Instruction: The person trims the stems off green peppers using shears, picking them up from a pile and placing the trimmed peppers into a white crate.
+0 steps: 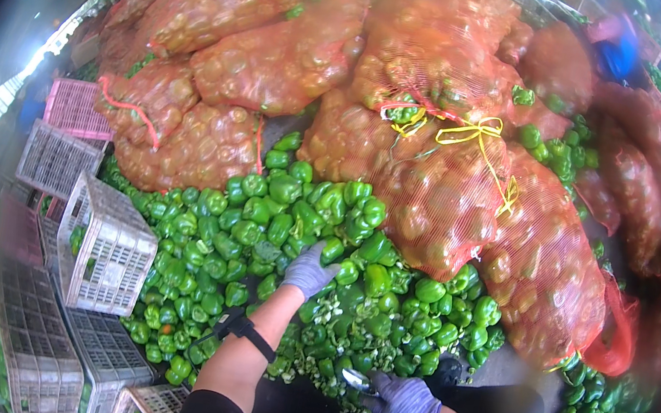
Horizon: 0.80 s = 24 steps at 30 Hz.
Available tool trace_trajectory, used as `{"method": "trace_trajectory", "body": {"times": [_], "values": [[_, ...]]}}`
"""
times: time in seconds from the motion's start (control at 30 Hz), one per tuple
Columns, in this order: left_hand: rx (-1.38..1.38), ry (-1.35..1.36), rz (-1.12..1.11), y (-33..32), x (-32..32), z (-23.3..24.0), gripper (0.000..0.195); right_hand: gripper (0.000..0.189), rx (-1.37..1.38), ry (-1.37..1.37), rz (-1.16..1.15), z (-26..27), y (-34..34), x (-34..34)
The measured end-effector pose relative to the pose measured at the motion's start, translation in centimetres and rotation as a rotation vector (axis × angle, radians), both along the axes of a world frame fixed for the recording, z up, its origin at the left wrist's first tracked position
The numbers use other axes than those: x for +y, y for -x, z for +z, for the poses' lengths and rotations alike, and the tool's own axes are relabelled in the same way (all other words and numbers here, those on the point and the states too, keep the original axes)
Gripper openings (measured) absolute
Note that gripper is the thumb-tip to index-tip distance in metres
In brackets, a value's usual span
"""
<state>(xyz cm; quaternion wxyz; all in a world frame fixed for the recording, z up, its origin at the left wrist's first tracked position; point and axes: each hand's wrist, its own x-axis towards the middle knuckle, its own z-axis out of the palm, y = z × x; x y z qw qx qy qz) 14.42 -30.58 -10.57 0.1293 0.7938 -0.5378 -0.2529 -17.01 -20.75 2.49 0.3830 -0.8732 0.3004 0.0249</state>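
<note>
A large heap of green bell peppers point(246, 232) covers the floor before me. My left hand point(309, 270), in a grey-purple glove, reaches into the middle of the heap, with its fingers spread at a green pepper point(332, 249); whether it grips the pepper is unclear. Low in the view, close to my body, my right hand point(405, 402) wears the same kind of glove and is closed on a small metal tool point(359, 380) with a shiny curved blade or head. Pepper stem pieces point(327, 310) lie scattered on the peppers between the hands.
Red mesh sacks full of peppers point(425, 182) are piled behind and right of the heap, some tied with yellow string. Plastic crates point(118, 257) stand at the left, a pink one point(78, 109) among them. More loose peppers point(600, 405) lie at the lower right.
</note>
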Motion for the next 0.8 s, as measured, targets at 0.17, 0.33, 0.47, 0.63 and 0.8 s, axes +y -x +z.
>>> {"method": "trace_trajectory", "body": {"times": [0.17,0.33,0.47,0.63,0.8], "values": [[-0.064,0.156,-0.046,4.3,-9.5,1.2,0.092,0.055,-0.041,-0.012,-0.154,-0.6,1.3,-1.5],[-0.181,0.071,-0.160,5.5,-14.0,0.1,0.078,0.053,-0.088,-0.075,-0.196,-0.1,1.7,-3.0],[0.761,-0.105,0.152,5.3,-10.9,-0.4,0.064,0.046,-0.289,-0.214,-0.336,0.2,1.9,-3.8],[1.736,-0.084,0.284,5.3,0.4,2.9,0.066,0.025,-0.305,-0.353,-0.581,0.0,2.0,-4.1],[2.014,-0.034,0.126,7.5,9.3,7.8,0.085,0.042,-0.400,-0.011,-0.414,1.0,2.0,-2.9]]}}
